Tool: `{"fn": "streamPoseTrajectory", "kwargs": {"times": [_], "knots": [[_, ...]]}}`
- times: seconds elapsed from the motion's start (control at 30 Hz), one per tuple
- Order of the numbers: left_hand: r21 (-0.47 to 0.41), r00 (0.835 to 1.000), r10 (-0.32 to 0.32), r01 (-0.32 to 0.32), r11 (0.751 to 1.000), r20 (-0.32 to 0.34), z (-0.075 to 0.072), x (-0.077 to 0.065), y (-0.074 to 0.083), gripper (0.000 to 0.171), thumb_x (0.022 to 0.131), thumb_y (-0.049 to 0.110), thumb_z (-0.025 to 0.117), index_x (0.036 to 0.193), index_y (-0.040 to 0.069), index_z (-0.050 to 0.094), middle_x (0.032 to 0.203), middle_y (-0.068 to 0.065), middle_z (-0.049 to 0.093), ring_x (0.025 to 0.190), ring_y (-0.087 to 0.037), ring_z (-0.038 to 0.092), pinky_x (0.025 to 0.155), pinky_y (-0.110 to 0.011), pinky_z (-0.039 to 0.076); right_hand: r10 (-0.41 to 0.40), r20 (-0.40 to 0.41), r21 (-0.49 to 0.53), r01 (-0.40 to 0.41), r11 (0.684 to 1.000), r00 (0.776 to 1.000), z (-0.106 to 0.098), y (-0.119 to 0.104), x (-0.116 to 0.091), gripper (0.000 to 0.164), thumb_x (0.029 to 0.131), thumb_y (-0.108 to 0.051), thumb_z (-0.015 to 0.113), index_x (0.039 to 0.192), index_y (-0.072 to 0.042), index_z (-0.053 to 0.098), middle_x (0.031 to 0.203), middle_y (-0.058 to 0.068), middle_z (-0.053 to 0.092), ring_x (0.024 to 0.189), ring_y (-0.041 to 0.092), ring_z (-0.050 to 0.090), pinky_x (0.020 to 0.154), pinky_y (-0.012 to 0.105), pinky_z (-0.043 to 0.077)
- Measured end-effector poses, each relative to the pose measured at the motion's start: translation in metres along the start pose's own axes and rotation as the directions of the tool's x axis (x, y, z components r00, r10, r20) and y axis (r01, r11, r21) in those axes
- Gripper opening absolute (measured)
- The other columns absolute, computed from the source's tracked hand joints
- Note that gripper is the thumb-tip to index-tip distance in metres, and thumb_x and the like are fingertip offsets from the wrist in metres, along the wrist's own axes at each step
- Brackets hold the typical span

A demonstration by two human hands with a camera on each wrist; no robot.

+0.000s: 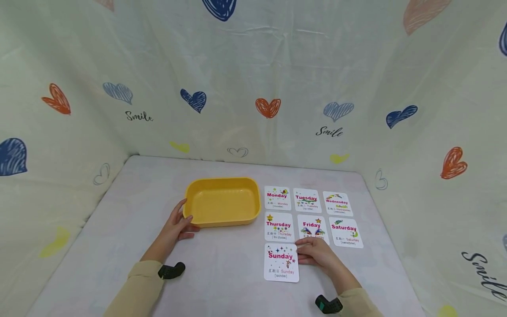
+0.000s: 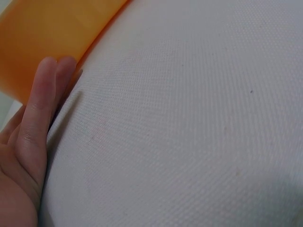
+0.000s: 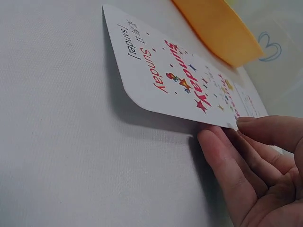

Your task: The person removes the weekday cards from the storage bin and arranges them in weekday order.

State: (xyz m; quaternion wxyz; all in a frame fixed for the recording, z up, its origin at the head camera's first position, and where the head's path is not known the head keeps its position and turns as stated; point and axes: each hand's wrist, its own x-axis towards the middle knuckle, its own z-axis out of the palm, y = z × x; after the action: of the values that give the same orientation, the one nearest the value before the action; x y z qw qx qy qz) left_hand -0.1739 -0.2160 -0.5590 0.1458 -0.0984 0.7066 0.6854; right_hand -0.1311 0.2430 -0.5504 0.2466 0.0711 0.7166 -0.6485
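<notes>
Near the middle of the table stands a yellow tray [image 1: 222, 224], with nothing in it. My left hand [image 1: 174, 225] holds its near left corner, fingertips at the rim and other fingers along the outer wall [image 2: 42, 33]. A white card printed "Sunday" [image 1: 281, 273] is pinched at its right edge by my right hand [image 1: 317, 253]. In the right wrist view, the thumb [image 3: 265, 130] lies on top of this card [image 3: 142, 80] and fingers are beneath, with a shadow under its raised edge. The right hand partly covers the Friday card [image 1: 312, 222].
Cards lie in rows right of the tray: Monday [image 1: 277, 200], Tuesday [image 1: 306, 202] and Wednesday [image 1: 336, 204] at the back, Thursday [image 1: 278, 233] and Saturday [image 1: 346, 237] beside Friday. A heart-patterned curtain [image 1: 245, 66] surrounds the white table [image 1: 222, 273].
</notes>
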Motion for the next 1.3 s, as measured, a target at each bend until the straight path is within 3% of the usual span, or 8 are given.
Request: {"fn": "streamPoseTrajectory", "kwargs": {"times": [0.27, 0.57, 0.67, 0.8, 0.97, 1.13, 1.3], "knots": [[-0.027, 1.000, 0.007, -0.007, 1.000, 0.006, 0.000, 0.003, 0.000, 0.081, 0.094, 0.045, 0.061, 0.155, 0.040, 0.008, 0.152, -0.013, 0.029, 0.097, -0.024, 0.067, 0.079, -0.032, 0.056, -0.007, -0.081, -0.154, -0.005, 0.988, 0.997, 0.003, -0.010, -0.001, 0.032, 0.090, -0.006, 0.066, 0.116, 0.011, 0.058, 0.090, 0.017, 0.071, 0.071, 0.024, 0.070, 0.066, 0.035, 0.058], [0.002, 1.000, 0.002, -0.002, 1.000, 0.016, -0.001, 0.005, 0.000, 0.085, 0.092, 0.051, 0.062, 0.155, 0.044, 0.005, 0.153, -0.012, 0.028, 0.101, -0.027, 0.066, 0.081, -0.036, 0.056, -0.019, -0.165, -0.296, -0.031, 0.955, 0.986, 0.002, -0.021, -0.003, 0.031, 0.087, -0.001, 0.068, 0.114, 0.010, 0.059, 0.084, 0.014, 0.071, 0.067, 0.025, 0.068, 0.062, 0.037, 0.058], [0.044, 0.999, 0.020, -0.021, 0.999, 0.025, -0.005, 0.005, 0.002, 0.084, 0.093, 0.049, 0.061, 0.155, 0.043, 0.004, 0.153, -0.016, 0.025, 0.102, -0.028, 0.065, 0.080, -0.039, 0.056, -0.064, -0.176, -0.383, -0.009, 0.924, 0.982, 0.000, -0.030, -0.007, 0.030, 0.086, -0.002, 0.069, 0.113, 0.008, 0.061, 0.083, 0.012, 0.071, 0.067, 0.025, 0.067, 0.063, 0.038, 0.057], [0.156, 0.999, 0.045, -0.048, 0.987, 0.023, -0.007, 0.000, 0.011, 0.084, 0.096, 0.043, 0.059, 0.157, 0.036, 0.001, 0.150, -0.023, 0.024, 0.103, -0.029, 0.065, 0.078, -0.038, 0.057, -0.158, -0.173, -0.537, 0.041, 0.843, 0.972, -0.007, -0.047, -0.011, 0.027, 0.086, -0.004, 0.070, 0.111, 0.003, 0.064, 0.084, 0.006, 0.068, 0.075, 0.022, 0.064, 0.066, 0.036, 0.055], [0.309, 0.999, 0.045, -0.038, 0.950, -0.016, -0.008, -0.003, 0.022, 0.087, 0.096, 0.037, 0.061, 0.158, 0.023, 0.001, 0.150, -0.029, 0.023, 0.103, -0.033, 0.063, 0.077, -0.037, 0.057, -0.243, -0.184, -0.659, 0.064, 0.749, 0.953, -0.018, -0.062, -0.016, 0.026, 0.088, -0.009, 0.069, 0.112, 0.001, 0.066, 0.090, 0.001, 0.066, 0.087, 0.019, 0.062, 0.072, 0.035, 0.053], [0.513, 0.997, 0.065, -0.031, 0.858, -0.048, -0.012, -0.008, 0.031, 0.089, 0.094, 0.044, 0.061, 0.157, 0.012, 0.007, 0.151, -0.031, 0.024, 0.114, -0.044, 0.052, 0.089, -0.048, 0.051, -0.288, -0.187, -0.718, 0.069, 0.693, 0.939, -0.024, -0.071, -0.020, 0.030, 0.089, -0.017, 0.069, 0.115, -0.002, 0.066, 0.100, 0.004, 0.067, 0.095, 0.024, 0.061, 0.073, 0.037, 0.052], [0.610, 0.989, 0.142, -0.087, 0.787, -0.042, -0.014, -0.015, 0.042, 0.084, 0.095, 0.039, 0.060, 0.155, 0.006, 0.013, 0.150, -0.032, 0.024, 0.122, -0.050, 0.045, 0.096, -0.060, 0.042, -0.340, -0.171, -0.768, 0.091, 0.634, 0.925, -0.029, -0.077, -0.023, 0.036, 0.090, -0.021, 0.068, 0.121, -0.001, 0.064, 0.116, 0.014, 0.064, 0.107, 0.034, 0.058, 0.083, 0.048, 0.051]]}}
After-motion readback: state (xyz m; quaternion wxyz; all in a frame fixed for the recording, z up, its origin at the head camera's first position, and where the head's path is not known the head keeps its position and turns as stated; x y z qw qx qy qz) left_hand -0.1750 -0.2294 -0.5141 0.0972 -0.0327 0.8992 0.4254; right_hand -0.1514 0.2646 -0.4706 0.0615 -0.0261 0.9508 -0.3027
